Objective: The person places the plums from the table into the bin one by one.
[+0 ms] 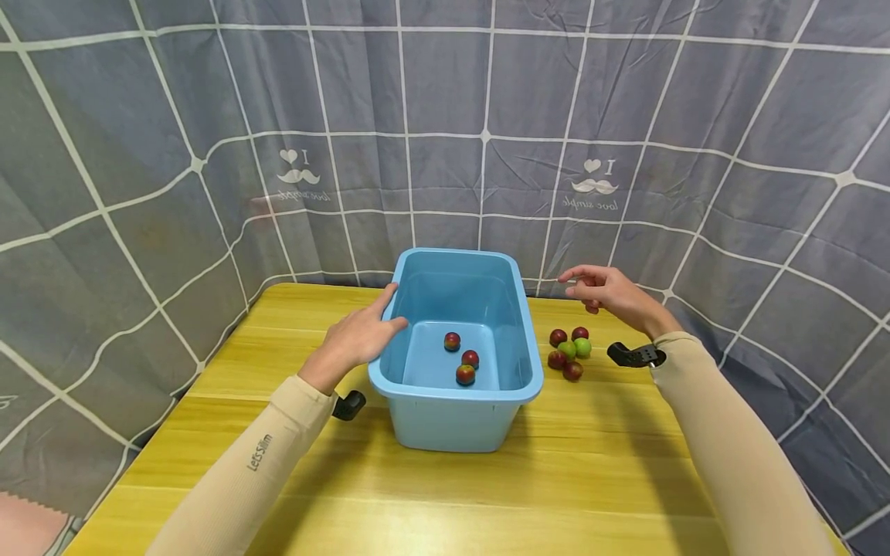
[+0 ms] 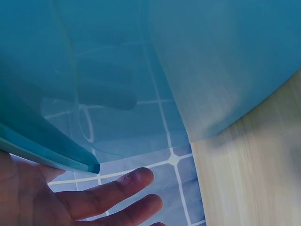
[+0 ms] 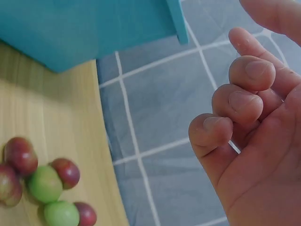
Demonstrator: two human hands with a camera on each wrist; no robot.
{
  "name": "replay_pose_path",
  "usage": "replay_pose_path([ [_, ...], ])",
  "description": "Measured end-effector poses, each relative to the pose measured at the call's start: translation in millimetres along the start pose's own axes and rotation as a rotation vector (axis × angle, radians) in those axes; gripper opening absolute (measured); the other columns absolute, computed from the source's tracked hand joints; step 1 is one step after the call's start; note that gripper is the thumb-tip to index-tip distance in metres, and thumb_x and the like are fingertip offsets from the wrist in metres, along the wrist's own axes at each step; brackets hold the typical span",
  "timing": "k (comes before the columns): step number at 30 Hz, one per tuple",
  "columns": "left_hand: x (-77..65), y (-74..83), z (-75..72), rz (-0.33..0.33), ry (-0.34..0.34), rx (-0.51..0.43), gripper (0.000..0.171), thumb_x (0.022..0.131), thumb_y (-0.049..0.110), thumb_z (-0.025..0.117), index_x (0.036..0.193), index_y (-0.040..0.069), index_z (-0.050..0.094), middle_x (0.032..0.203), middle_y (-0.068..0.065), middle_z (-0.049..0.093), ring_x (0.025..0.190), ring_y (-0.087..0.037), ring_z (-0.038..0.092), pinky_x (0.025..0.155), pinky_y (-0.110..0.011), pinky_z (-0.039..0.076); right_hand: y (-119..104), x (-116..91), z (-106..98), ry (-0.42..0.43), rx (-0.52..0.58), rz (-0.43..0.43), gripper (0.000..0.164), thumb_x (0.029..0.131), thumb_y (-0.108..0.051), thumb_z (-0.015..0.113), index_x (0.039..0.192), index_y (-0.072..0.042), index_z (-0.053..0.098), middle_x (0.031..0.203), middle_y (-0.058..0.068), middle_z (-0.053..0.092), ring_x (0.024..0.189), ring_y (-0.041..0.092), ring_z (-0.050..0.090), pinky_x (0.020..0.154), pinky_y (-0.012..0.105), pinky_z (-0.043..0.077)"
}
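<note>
Nearest to the camera, two beige fabric sleeves, the left one with dark letters, and at each wrist a small black bracket. Over the left rim of a light blue, rectangular plastic tub, the left hand, placed with the thumb to the inner side and the fingers rather straight and spread, the index finger along the rim. On the bottom of this tub, three round dark red fruits, two close together near the front and one a little farther back. To the right of the tub, on the yellow wood-grain table, a close group of six: four round dark red fruits and two round green fruits. Above this group and a little behind, in the air, the right hand, empty, with the index finger rather extended and the other fingers loosely bent. Behind everything, a grey cloth curtain with white grid lines.
</note>
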State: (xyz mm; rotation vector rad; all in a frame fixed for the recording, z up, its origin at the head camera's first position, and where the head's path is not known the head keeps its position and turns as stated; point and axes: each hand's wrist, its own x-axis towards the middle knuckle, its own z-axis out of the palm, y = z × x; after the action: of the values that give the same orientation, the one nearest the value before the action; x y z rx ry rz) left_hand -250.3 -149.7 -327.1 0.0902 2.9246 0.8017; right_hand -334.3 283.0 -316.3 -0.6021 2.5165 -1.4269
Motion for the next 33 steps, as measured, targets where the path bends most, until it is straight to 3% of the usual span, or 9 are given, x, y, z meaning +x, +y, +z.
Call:
replay_pose_path([
  [10, -0.3, -0.5, -0.9, 0.005, 0.0, 0.006, 0.076, 0.098, 0.055, 0.039, 0.163, 0.036, 0.004, 0.161, -0.014, 0.037, 0.131, -0.042, 0.053, 0.084, -0.054, 0.05, 39, -12, -5, 0.018, 0.123, 0.051, 0.031, 0.102, -0.024, 0.061, 0.13, -0.011, 0.057, 0.079, 0.002, 0.041, 0.066, 0.022, 0.039, 0.067, 0.031, 0.043],
  [22, -0.3, 0.3, -1.4, 0.001, -0.006, 0.006, 0.076, 0.098, 0.055, 0.039, 0.163, 0.037, 0.003, 0.161, -0.013, 0.037, 0.13, -0.041, 0.054, 0.081, -0.051, 0.05, 77, -24, -4, 0.05, 0.17, 0.084, 0.035, 0.101, -0.028, 0.062, 0.132, -0.013, 0.055, 0.085, 0.005, 0.04, 0.068, 0.023, 0.039, 0.066, 0.03, 0.042],
  [33, -0.8, -0.2, -1.2, -0.003, -0.01, 0.01, 0.076, 0.098, 0.055, 0.04, 0.163, 0.038, 0.003, 0.161, -0.013, 0.037, 0.131, -0.042, 0.053, 0.082, -0.052, 0.049, 112, -34, 3, 0.082, 0.264, 0.116, 0.03, 0.102, -0.02, 0.06, 0.131, -0.014, 0.056, 0.078, 0.001, 0.038, 0.065, 0.02, 0.035, 0.064, 0.032, 0.041],
])
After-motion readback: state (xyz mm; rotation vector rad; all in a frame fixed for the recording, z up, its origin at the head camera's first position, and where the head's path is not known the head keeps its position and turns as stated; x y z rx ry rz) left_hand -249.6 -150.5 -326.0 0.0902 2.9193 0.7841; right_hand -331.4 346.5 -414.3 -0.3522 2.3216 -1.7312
